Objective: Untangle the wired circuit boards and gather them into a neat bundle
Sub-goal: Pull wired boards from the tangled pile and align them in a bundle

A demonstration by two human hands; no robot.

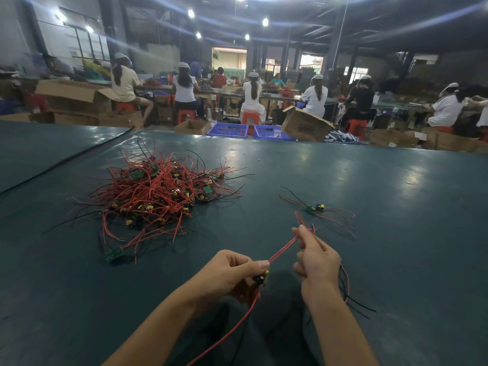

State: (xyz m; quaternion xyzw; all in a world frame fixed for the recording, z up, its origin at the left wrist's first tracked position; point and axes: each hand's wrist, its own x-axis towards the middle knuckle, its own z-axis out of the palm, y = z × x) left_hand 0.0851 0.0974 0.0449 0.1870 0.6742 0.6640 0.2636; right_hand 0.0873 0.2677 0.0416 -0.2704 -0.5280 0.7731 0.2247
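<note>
Close to the lens, grips a small circuit board (260, 277) between thumb and curled fingers of the left hand (232, 273), one red wire dropping away toward the bottom edge. Pinches the board's paired red leads (282, 249) near their free ends with the right hand (315, 260), drawing them out in a straight line from hand to hand, just above the table (396, 233). Carries more red and black wires (346, 286) behind the right palm, trailing down to the table; cannot tell of any boards on them. Leaves the bulk of the job farther off to the left: a dense tangled pile (163, 191) of red and black wire studded with green boards, a stray board (114, 253) lying at its near edge. Keeps a single freed board (314, 208) alone to the right, well apart from the pile, leads splayed. Looks to be the straightening step, one unit clear of the heap and combed out, few gathered, most of the work ahead. Calls next, by this reading, for laying these leads alongside those in the right hand, ends aligned, then reaching to the pile for another, teasing gently to avoid dragging neighbours along. Beyond the table, seated workers (314, 97), cardboard boxes (303, 125) and blue crates (228, 129).
</note>
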